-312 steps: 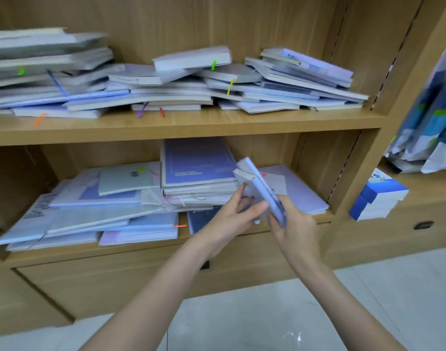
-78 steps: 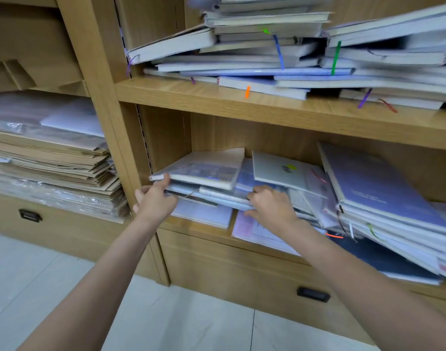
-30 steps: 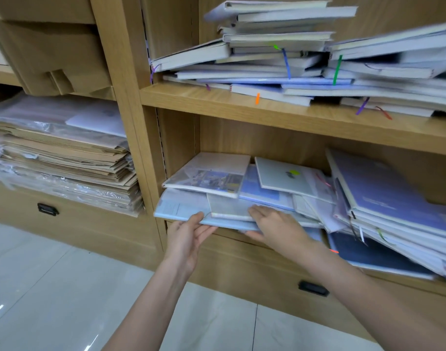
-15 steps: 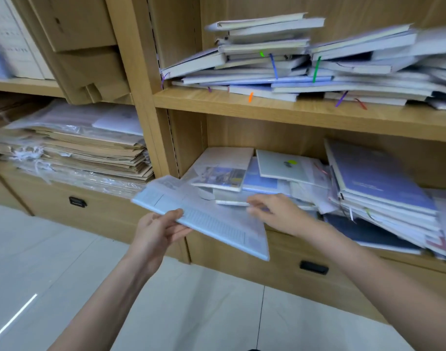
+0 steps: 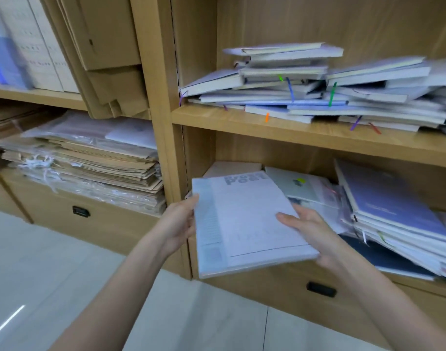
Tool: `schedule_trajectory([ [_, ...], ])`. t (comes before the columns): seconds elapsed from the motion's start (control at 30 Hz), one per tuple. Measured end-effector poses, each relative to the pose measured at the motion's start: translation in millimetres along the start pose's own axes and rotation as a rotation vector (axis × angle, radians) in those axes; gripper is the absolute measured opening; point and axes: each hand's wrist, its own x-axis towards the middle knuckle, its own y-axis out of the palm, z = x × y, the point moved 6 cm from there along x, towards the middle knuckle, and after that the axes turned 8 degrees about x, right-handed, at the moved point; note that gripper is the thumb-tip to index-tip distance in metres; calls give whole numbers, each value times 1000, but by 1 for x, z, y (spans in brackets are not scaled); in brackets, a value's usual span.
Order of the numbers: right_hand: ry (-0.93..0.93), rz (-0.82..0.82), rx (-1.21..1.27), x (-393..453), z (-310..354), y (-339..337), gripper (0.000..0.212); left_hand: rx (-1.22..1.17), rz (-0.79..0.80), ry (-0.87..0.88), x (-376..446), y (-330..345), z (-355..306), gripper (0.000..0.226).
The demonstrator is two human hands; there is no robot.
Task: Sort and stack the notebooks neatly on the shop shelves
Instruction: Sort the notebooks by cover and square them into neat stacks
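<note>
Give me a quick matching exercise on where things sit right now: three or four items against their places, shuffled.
Things:
1. large pale notebook
2. purple-covered notebook
3. orange ribbon marker
4. brown paper stack

Places:
A. hanging over the upper shelf's front edge
B. left bay, under clear plastic
C. held between left hand and right hand
D. top of the leaning pile, lower shelf, right

Pairs: 1-C, 2-D, 3-A, 4-B
</note>
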Motion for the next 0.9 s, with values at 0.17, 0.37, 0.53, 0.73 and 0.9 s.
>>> schedule_trajectory([
  [0.17, -206, -241, -67, 67, 24, -1, 23, -152, -40, 39, 28, 14, 7, 20],
  [0.37, -100, -254, -671, 140, -3, 0, 30, 390, -295, 0, 55, -8, 46, 37],
  [0.53, -212, -10, -1104, 80, -30, -23, 31, -1, -43, -234, 60, 35, 83, 33],
  [0.73, -329, 104, -1541, 62, -48, -44, 57, -216, -134, -155, 62, 67, 63, 13],
  [0.9, -526, -148, -1525, 64, -24, -49, 26, -100, -157, -6, 54, 75, 10, 21],
])
